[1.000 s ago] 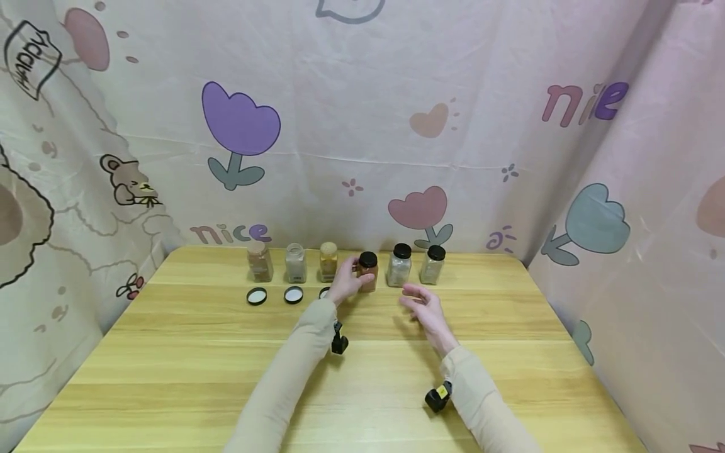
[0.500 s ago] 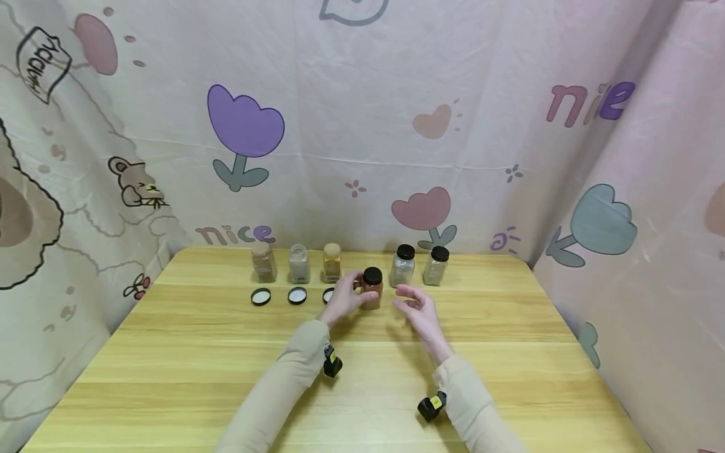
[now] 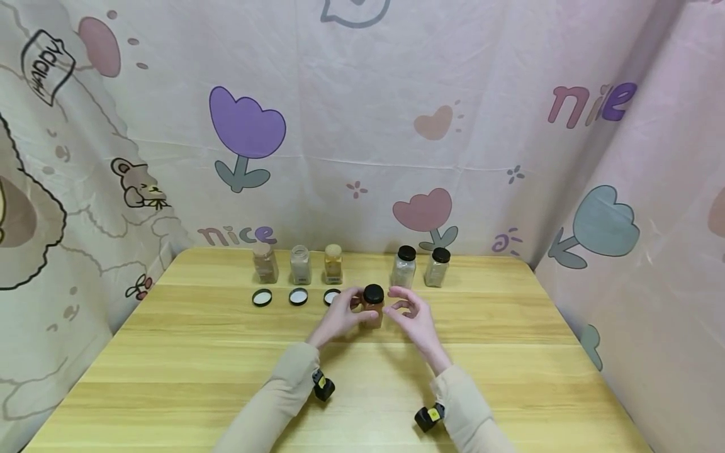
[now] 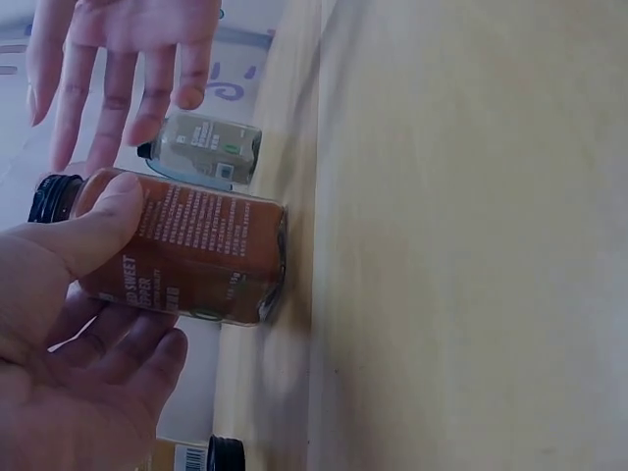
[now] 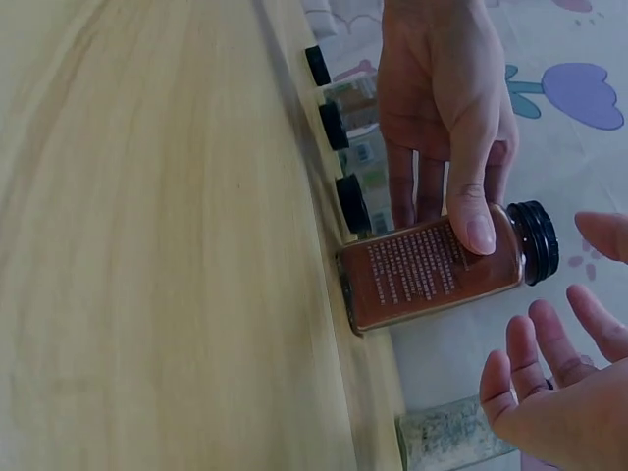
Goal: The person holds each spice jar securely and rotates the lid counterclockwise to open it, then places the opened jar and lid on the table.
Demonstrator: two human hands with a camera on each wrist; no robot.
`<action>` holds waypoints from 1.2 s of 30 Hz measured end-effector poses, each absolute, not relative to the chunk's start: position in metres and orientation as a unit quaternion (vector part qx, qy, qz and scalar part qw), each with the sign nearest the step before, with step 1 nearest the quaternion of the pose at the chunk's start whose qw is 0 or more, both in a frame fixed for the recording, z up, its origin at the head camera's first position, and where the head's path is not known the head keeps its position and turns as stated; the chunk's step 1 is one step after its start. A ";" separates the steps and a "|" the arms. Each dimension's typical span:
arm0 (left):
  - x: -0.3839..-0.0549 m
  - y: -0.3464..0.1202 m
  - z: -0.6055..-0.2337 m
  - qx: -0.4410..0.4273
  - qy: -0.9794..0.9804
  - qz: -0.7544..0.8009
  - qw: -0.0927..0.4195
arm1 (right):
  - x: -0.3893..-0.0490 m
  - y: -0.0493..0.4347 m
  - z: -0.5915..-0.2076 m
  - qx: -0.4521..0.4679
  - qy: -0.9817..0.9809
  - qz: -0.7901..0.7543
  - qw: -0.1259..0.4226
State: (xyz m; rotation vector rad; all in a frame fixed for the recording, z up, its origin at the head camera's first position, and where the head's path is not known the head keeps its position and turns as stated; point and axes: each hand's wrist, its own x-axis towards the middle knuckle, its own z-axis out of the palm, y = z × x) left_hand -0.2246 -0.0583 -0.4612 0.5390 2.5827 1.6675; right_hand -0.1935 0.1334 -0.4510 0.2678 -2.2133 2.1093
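Observation:
In the head view my left hand (image 3: 341,318) holds a glass spice jar (image 3: 372,319) of red-brown powder upright, its thumb across the front and its fingers behind. The jar's black lid (image 5: 538,242) is on. White label print on the jar (image 4: 211,231) includes the word "SWEET" in the left wrist view. My right hand (image 3: 416,319) is just right of the jar, its fingers loosely bent and holding nothing. Those fingertips (image 5: 525,353) stand apart from the lid in the right wrist view.
Three uncapped jars, of tan powder (image 3: 265,267), pale contents (image 3: 301,269) and yellow contents (image 3: 333,267), line the table's back left. Black lids lie before them, such as the leftmost lid (image 3: 262,297). Two capped jars, one nearer (image 3: 403,274) and one farther right (image 3: 437,272), stand behind the right hand.
My left hand has drawn the red-brown jar out of the back row toward me. The right hand has shifted slightly left, closer to the jar's lid.

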 end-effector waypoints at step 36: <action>-0.198 -0.075 -0.472 0.271 0.774 0.570 0.049 | -0.175 0.111 -0.457 0.141 -0.784 0.592 0.122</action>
